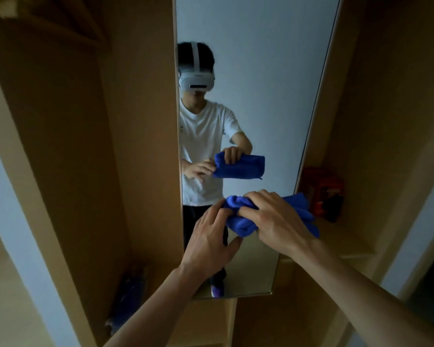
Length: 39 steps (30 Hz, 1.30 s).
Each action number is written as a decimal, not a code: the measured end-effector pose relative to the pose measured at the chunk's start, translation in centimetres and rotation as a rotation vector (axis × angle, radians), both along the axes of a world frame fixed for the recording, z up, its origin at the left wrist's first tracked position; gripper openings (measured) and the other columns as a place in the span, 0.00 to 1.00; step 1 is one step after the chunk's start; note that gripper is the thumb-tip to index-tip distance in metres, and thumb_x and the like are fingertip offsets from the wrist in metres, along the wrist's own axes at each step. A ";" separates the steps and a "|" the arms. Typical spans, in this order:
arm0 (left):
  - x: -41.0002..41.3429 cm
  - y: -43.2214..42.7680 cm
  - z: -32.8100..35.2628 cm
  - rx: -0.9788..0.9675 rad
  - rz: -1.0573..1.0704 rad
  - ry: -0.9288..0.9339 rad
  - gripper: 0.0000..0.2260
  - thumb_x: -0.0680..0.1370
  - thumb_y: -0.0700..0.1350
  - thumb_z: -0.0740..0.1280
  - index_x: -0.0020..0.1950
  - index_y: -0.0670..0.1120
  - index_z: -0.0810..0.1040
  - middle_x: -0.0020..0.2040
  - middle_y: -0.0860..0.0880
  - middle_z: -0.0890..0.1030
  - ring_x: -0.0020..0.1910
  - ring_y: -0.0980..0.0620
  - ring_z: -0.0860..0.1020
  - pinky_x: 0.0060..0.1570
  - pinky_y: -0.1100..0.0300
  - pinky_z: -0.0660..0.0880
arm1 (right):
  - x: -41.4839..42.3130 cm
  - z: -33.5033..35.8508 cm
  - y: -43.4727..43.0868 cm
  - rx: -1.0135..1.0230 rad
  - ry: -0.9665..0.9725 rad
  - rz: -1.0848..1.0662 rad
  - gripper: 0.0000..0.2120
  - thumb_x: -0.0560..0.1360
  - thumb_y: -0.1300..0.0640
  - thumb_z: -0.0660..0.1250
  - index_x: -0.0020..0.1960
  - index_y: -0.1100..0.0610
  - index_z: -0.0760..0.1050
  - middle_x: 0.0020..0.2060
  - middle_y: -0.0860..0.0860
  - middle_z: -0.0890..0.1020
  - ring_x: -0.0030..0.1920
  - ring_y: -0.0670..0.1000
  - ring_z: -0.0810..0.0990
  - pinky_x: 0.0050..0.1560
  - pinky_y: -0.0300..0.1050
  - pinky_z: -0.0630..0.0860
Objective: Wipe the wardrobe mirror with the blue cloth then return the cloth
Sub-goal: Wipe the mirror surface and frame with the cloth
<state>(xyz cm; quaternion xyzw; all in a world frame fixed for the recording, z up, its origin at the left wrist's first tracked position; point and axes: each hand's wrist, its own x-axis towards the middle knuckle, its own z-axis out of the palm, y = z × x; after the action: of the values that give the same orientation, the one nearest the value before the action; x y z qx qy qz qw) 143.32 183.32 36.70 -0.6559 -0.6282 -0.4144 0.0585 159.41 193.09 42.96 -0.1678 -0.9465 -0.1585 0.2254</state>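
A tall narrow wardrobe mirror stands between wooden panels and reflects a person in a white shirt and headset. In front of its lower part I hold a bunched blue cloth. My right hand grips the cloth from above, fingers curled over it. My left hand is at the cloth's left end, its fingertips touching the fabric and the fingers fairly straight. The cloth is apart from the glass. The mirror shows the same cloth and both hands.
An open wooden compartment lies to the left, with a dark blue-purple object on its floor. A shelf to the right carries a red box. A wooden ledge sits below the mirror's bottom edge.
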 end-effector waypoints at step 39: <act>1.1 13.5 35.6 0.613 0.265 0.303 0.38 0.75 0.46 0.76 0.77 0.58 0.57 0.71 0.50 0.74 0.65 0.49 0.76 0.57 0.55 0.75 | 0.4 33.3 13.8 0.896 0.360 0.113 0.19 0.72 0.59 0.73 0.63 0.55 0.76 0.55 0.57 0.78 0.53 0.58 0.75 0.53 0.54 0.75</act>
<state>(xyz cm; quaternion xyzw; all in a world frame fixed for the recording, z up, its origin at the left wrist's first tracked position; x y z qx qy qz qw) 144.39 196.81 72.30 -0.5750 -0.5386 -0.4701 0.3979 159.78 206.87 76.22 -0.0274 -0.7388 -0.5062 0.4440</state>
